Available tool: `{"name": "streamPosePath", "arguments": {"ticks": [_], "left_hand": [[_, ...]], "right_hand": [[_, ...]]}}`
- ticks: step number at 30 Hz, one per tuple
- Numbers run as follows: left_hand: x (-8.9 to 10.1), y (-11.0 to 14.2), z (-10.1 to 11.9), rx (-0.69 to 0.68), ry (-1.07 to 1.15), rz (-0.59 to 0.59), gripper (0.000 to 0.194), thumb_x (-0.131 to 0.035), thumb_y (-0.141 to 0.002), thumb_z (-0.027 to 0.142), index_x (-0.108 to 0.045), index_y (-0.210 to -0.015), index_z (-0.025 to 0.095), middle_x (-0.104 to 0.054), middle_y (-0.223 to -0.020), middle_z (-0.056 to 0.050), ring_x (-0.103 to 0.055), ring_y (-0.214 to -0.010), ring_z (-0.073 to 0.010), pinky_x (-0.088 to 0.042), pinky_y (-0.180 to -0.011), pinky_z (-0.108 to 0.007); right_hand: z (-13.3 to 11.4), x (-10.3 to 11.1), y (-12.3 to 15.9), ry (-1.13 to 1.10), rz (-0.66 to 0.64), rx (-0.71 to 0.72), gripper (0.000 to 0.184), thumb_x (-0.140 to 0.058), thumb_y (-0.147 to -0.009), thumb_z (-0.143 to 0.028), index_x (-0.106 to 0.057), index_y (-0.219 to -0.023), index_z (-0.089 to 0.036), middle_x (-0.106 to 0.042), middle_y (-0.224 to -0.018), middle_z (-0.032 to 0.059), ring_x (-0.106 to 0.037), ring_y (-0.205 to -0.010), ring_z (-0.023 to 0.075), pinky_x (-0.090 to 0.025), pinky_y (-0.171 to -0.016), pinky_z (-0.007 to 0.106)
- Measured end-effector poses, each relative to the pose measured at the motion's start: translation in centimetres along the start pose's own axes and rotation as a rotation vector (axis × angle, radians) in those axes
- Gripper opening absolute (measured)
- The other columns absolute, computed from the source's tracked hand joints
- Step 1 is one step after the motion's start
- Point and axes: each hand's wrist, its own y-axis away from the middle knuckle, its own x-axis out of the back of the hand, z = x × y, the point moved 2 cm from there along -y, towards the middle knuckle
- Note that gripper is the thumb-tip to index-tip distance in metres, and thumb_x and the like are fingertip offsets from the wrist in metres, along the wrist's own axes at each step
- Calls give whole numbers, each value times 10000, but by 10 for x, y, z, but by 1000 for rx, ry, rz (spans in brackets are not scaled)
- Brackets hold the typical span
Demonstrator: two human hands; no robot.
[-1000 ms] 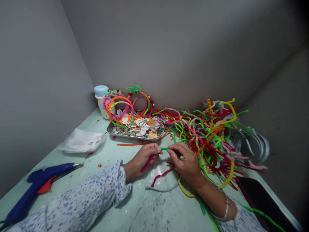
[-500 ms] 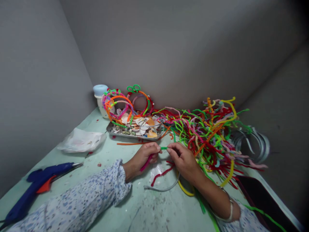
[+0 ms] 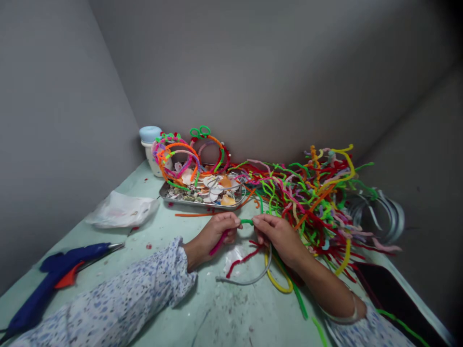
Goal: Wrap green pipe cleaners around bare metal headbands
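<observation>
My left hand [image 3: 216,234] is closed in a pinch near the middle of the table, holding a pink pipe cleaner [image 3: 217,246] that sticks out below the fingers. My right hand [image 3: 277,235] is also pinched, right beside the left. Between the two sets of fingertips runs a short green pipe cleaner [image 3: 246,221], gripped by both hands. Under the hands lie a bare grey headband [image 3: 249,279], a red pipe cleaner [image 3: 241,262] and a yellow one [image 3: 277,283].
A big heap of coloured pipe cleaners [image 3: 311,197] fills the right back of the pale green table [image 3: 224,313]. A metal tray [image 3: 202,195] of shells holds wrapped headbands [image 3: 181,156]. A blue glue gun [image 3: 54,274], a plastic bag [image 3: 121,210], a white jar [image 3: 151,147] and grey headbands [image 3: 383,214] lie around.
My right wrist has swung outward and lower, with the fingers re-gripping the green pipe cleaner. The left hand has stayed nearly still.
</observation>
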Motion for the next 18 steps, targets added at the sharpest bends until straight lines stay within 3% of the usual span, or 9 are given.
{"name": "streamPosePath", "arguments": {"ticks": [6, 11, 18], "left_hand": [[0, 0, 0, -2, -5, -7, 159, -628, -792, 217, -531, -688, 147, -352, -492, 84, -235, -408, -37, -189, -430, -199], [-1, 1, -1, -2, -15, -18, 166, -633, -792, 216, -530, -682, 145, -352, -493, 81, -242, -415, -41, -193, -429, -201], [-3, 2, -1, 0, -25, -35, 176, -631, -794, 215, -523, -672, 147, -351, -486, 80, -245, -408, -41, -168, -425, -209]], "right_hand": [[-1, 0, 0, -6, -35, -17, 322, -596, -819, -476, -574, -699, -178, -536, -480, -39, -417, -439, 90, -311, -472, 231], [7, 2, -2, -175, -139, -88, 332, -642, -796, -474, -564, -695, -167, -512, -504, -49, -427, -440, 70, -275, -443, 204], [6, 2, -1, -384, -181, -209, 335, -739, -711, -415, -544, -647, -149, -506, -563, -52, -416, -410, 41, -259, -406, 189]]}}
